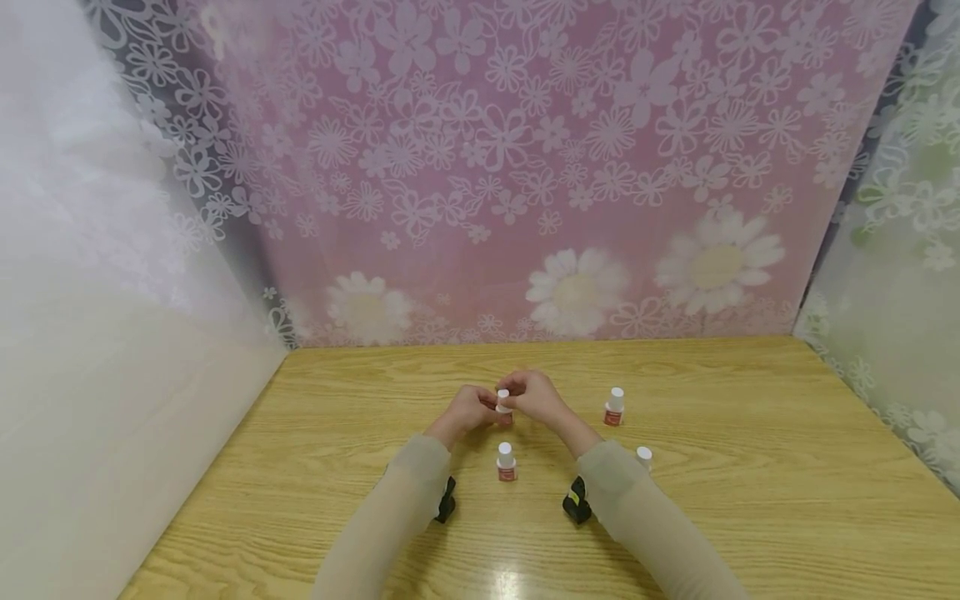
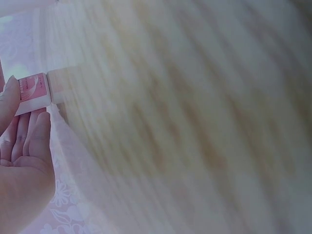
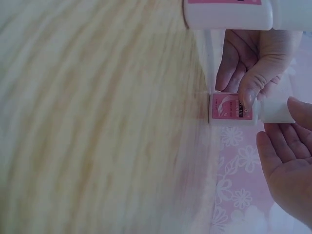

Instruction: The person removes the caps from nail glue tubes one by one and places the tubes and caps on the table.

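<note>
Between both hands a small white glue bottle (image 1: 505, 415) with a pink label stands upright, its base right at the tabletop. My left hand (image 1: 474, 407) grips the bottle's body, with the thumb across the label in the right wrist view. At the top, the thumb and fingers of my right hand (image 1: 534, 395) pinch the white cap (image 3: 275, 111). The left wrist view shows the left hand (image 2: 29, 161) beside the bottle's lower body (image 2: 35, 90), the cap out of sight there. Closer to me stands a second glue bottle (image 1: 506, 467), capped.
Another capped bottle (image 1: 614, 408) stands right of the hands. One more (image 1: 643, 457) is partly hidden behind the right forearm. Black wrist devices (image 1: 446, 500) sit by the sleeves. Flowered pink sheeting (image 1: 465, 208) rises behind the wooden table (image 1: 337, 467), with pale sheets at both sides.
</note>
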{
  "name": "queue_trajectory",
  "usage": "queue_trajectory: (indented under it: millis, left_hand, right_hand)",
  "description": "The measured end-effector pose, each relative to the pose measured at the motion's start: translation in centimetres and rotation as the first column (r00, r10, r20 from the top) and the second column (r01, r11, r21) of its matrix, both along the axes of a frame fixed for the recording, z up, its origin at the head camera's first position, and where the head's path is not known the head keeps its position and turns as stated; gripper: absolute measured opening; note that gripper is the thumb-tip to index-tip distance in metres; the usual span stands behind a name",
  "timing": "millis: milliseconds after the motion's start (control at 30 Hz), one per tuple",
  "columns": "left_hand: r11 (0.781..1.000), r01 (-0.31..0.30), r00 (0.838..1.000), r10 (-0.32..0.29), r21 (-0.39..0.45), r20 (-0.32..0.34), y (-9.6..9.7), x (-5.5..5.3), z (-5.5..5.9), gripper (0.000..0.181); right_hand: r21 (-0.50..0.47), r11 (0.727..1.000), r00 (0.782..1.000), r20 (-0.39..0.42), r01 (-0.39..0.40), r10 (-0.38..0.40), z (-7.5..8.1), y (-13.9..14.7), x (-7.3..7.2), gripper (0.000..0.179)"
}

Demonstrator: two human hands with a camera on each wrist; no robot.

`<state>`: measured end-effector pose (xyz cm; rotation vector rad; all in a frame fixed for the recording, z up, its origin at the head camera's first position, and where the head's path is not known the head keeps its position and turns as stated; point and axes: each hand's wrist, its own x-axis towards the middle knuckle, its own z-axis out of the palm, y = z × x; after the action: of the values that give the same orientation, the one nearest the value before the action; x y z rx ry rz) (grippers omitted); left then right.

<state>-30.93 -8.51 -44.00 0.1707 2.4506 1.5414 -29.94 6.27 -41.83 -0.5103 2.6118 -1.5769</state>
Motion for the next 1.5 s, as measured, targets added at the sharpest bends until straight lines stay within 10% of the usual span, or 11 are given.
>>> queue_trajectory:
  millis: [1500]
  left_hand:
    - [1.000,-0.019,0.999,0.019,0.004,0.029,0.04,0.21,0.13,0.021]
  right_hand:
    - [0.034,0.995,0.995,-0.007,0.095,-0.095,0.57,-0.12,0.34,0.015]
